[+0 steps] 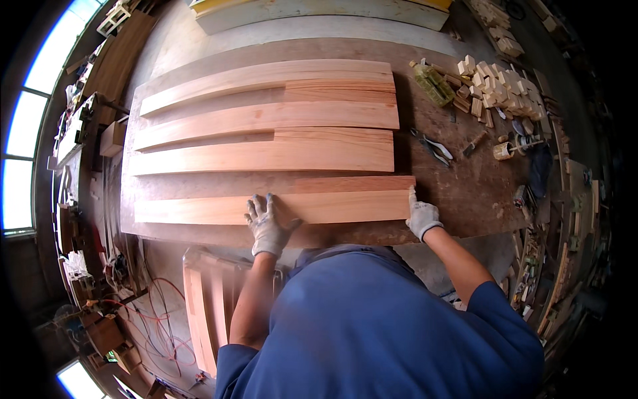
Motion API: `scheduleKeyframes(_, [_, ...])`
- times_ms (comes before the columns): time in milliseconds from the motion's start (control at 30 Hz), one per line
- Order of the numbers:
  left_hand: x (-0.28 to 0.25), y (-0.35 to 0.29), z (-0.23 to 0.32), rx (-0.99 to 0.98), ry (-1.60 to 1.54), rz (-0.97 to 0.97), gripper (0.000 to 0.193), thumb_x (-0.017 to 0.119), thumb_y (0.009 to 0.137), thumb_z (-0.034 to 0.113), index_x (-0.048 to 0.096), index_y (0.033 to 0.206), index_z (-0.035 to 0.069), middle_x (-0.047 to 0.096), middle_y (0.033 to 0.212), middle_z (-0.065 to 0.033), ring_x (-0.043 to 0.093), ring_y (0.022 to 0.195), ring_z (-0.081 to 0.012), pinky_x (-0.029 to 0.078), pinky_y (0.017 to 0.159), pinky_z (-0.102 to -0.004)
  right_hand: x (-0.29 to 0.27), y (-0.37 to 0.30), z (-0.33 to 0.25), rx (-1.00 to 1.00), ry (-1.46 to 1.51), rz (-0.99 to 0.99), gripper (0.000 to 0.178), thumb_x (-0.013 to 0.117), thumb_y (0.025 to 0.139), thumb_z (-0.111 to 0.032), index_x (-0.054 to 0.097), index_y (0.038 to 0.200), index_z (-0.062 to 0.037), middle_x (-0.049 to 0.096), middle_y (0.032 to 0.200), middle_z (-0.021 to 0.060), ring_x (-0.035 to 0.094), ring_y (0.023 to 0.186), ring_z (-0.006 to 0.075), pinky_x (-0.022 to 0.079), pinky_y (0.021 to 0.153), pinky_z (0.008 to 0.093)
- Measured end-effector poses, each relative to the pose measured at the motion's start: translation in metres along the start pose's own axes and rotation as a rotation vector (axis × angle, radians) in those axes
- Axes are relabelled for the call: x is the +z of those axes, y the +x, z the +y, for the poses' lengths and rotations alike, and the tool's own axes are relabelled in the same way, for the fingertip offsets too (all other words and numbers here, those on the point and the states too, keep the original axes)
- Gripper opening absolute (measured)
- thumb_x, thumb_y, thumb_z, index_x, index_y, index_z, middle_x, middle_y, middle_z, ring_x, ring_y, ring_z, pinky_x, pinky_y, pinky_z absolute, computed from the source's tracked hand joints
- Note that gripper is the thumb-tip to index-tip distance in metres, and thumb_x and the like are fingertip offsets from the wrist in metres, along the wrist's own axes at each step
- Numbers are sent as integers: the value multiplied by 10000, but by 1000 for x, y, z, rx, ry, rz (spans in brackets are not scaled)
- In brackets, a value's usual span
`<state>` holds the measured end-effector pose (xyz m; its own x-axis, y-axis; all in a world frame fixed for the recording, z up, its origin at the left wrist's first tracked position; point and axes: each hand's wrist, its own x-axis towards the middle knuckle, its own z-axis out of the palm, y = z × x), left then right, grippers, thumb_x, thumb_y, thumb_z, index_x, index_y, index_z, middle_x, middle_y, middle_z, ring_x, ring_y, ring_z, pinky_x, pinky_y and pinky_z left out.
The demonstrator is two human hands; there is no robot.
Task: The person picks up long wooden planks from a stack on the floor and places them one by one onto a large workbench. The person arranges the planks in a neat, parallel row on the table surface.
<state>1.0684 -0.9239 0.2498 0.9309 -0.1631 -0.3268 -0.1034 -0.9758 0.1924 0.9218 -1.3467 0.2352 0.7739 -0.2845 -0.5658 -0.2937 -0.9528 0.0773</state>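
A long pale wooden board [345, 208] lies across the near side of the brown work table, with a redder wooden strip [372, 183] along its far edge. On its upper face, near the middle, rests my left hand [268, 229] in a whitish work glove, fingers spread. My right hand [423, 218], gloved alike, grips the board's right end, one finger stretched along the corner; its other fingers are partly hidden. Beyond them, several similar boards [266, 154] lie side by side, with narrow gaps toward their left ends.
Pliers [435, 147] lie right of the boards, near a small brush-like tool [474, 143]. Farther back are a yellowish plastic bottle [433, 84] and a heap of small wood blocks [498, 86]. More boards [199, 312] stand below left, by red hoses [159, 319] on the floor.
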Motion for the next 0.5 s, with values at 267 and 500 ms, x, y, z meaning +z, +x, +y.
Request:
scheduleKeyframes(267, [2,1,-1,5,-3,6,1213,866,756,689,340,1678,103,205,1745,-283,135,1628,-497,156,1299,-645,3,0,1,12,-2,6,1120,811,854,-282,144,1722,-47,789,1032,193,782,909,351,611,806,503])
scheduleKeyframes(500, [-2,0,1,-9,-4,-6,1218,870,748,693,343,1679,110,211,1746,-272,131,1631,-490,151,1302,-645,-5,-2,-3,30,-15,-18,1119,817,864,-306,147,1724,-55,792,1051,184,785,938,343,614,829,497])
